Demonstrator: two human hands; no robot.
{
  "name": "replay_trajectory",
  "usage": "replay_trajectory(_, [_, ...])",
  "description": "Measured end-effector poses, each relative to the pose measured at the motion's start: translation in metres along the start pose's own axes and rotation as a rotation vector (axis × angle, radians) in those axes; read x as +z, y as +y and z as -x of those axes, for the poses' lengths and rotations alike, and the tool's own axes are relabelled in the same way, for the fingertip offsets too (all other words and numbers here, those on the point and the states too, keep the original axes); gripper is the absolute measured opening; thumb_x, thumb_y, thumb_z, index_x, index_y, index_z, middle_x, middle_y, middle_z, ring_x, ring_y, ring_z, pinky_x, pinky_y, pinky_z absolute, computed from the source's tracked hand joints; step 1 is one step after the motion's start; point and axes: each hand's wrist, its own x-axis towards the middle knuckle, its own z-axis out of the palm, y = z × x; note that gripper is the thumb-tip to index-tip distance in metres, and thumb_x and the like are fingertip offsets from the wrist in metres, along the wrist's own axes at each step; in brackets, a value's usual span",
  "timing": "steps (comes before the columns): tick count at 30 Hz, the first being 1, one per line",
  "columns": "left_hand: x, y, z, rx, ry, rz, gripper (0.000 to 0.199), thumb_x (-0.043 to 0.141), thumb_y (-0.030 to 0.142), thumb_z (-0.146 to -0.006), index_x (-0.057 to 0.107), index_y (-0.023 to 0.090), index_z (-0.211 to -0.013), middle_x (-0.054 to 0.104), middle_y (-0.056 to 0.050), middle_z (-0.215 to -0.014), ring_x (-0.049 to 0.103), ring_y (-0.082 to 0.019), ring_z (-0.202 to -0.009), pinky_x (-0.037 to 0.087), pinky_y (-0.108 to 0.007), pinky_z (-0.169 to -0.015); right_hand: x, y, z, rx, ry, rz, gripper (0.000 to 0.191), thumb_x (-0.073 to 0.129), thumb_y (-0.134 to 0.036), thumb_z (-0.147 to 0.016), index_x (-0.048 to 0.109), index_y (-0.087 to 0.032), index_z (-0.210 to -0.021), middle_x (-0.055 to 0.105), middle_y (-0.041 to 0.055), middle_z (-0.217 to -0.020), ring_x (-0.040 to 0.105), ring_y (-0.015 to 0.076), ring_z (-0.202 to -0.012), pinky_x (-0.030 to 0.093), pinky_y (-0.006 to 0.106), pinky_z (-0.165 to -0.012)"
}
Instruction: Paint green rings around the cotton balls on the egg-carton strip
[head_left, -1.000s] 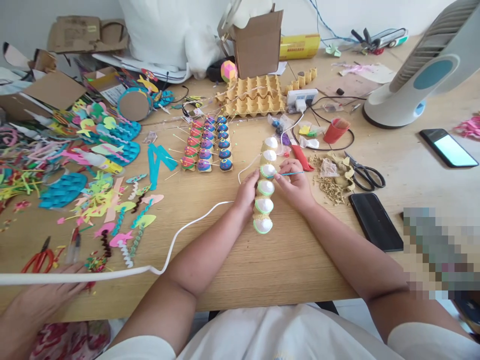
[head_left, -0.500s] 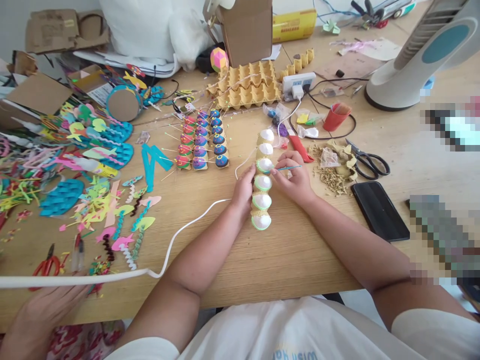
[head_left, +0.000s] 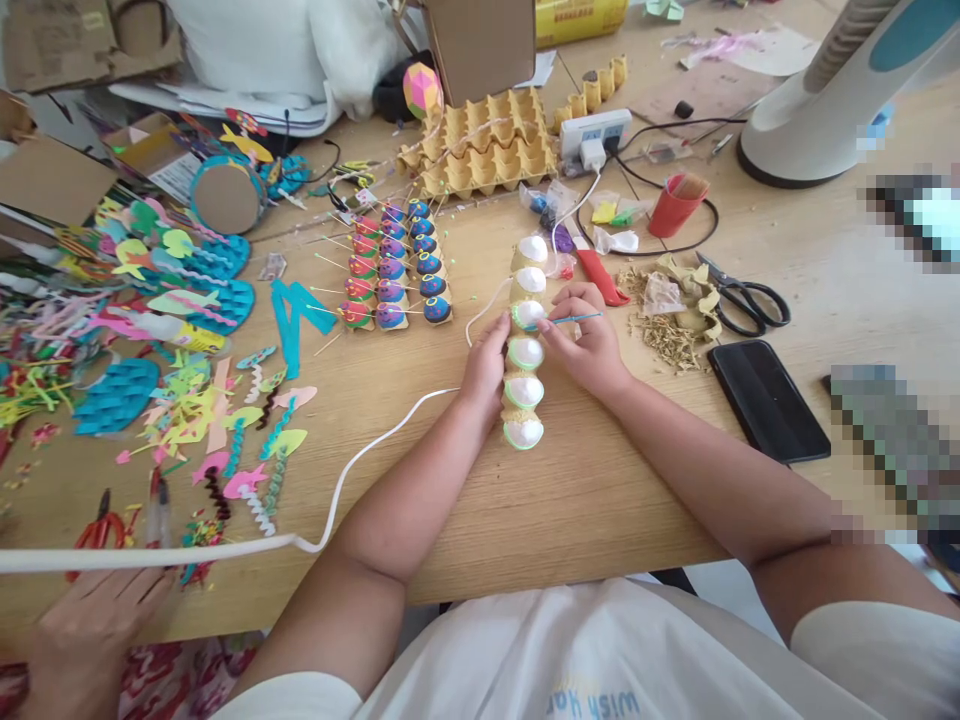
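Observation:
An egg carton strip [head_left: 523, 392] with several white-covered domes lies lengthwise in front of me. The nearer domes have a pale green rim; the two farthest are plain white. My left hand [head_left: 486, 362] is closed on the strip's left edge. Between the thumb and fingers of my right hand [head_left: 583, 335] is a thin blue stick-like tool [head_left: 576, 318], its tip at the third dome from the far end. Left of the strip stand finished rows of decorated carton cups [head_left: 391, 270] in red, purple and blue, with sticks poking out.
Scissors [head_left: 750, 300], a black phone [head_left: 769, 400] and a red cup [head_left: 677, 205] lie to the right. Empty egg trays [head_left: 487, 145] and a power strip [head_left: 595, 135] are behind. Colourful paper fish [head_left: 244, 480] and a white cable [head_left: 352, 460] are left, near another person's hand [head_left: 97, 615].
The view has shifted slightly, so the table things sit a little differently in frame. Both hands keep their hold, with the tool at the same dome.

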Motion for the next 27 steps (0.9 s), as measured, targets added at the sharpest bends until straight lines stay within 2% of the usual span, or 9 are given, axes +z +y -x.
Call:
replay_trajectory(9, [-0.001, -0.001, 0.0, 0.038, -0.041, 0.029, 0.022, 0.061, 0.027, -0.108, 0.082, 0.026, -0.101, 0.087, -0.002, -0.096, 0.082, -0.029, -0.112, 0.066, -0.041, -0.092, 0.002, 0.004, 0.001, -0.056, 0.04, 0.034, 0.025, 0.073, -0.048, -0.099, 0.069, -0.027, -0.085, 0.066, 0.007, -0.109, 0.066, 0.0271, -0.108, 0.056, 0.053, -0.1])
replay_trajectory(14, [-0.002, -0.001, -0.002, 0.088, -0.08, -0.059, 0.037, 0.051, 0.025, -0.112, 0.08, 0.025, -0.088, 0.085, -0.004, -0.095, 0.079, -0.026, -0.117, 0.062, -0.036, -0.096, 0.001, 0.002, 0.0, -0.02, 0.013, 0.008, 0.031, 0.072, -0.055, -0.098, 0.068, -0.027, -0.086, 0.067, 0.0073, -0.11, 0.066, 0.0271, -0.111, 0.057, 0.054, -0.105])
replay_trajectory(18, [-0.009, -0.003, -0.008, 0.067, -0.095, -0.034, 0.025, 0.064, 0.035, -0.108, 0.08, 0.028, -0.09, 0.085, -0.002, -0.096, 0.079, -0.027, -0.117, 0.061, -0.037, -0.097, 0.0, 0.0, 0.0, -0.002, 0.009, -0.009, 0.036, 0.069, -0.061, -0.098, 0.067, -0.027, -0.086, 0.067, 0.0077, -0.112, 0.065, 0.0274, -0.112, 0.057, 0.055, -0.108])
replay_trajectory(22, [-0.013, -0.005, -0.014, 0.051, -0.07, -0.01, 0.02, 0.074, 0.043, -0.101, 0.08, 0.026, -0.092, 0.084, -0.003, -0.095, 0.081, -0.028, -0.111, 0.063, -0.036, -0.092, -0.001, -0.001, -0.001, -0.02, 0.008, -0.018, 0.037, 0.069, -0.061, -0.099, 0.066, -0.027, -0.085, 0.066, 0.008, -0.113, 0.066, 0.0272, -0.113, 0.056, 0.056, -0.109])
replay_trajectory(27, [-0.014, -0.005, -0.015, 0.077, -0.098, -0.079, 0.023, 0.072, 0.048, -0.102, 0.079, 0.029, -0.092, 0.084, -0.002, -0.096, 0.082, -0.027, -0.11, 0.065, -0.036, -0.088, -0.003, 0.0, -0.001, 0.006, -0.021, -0.005, 0.034, 0.072, -0.059, -0.097, 0.067, -0.027, -0.087, 0.066, 0.0077, -0.116, 0.064, 0.0282, -0.115, 0.053, 0.057, -0.113])
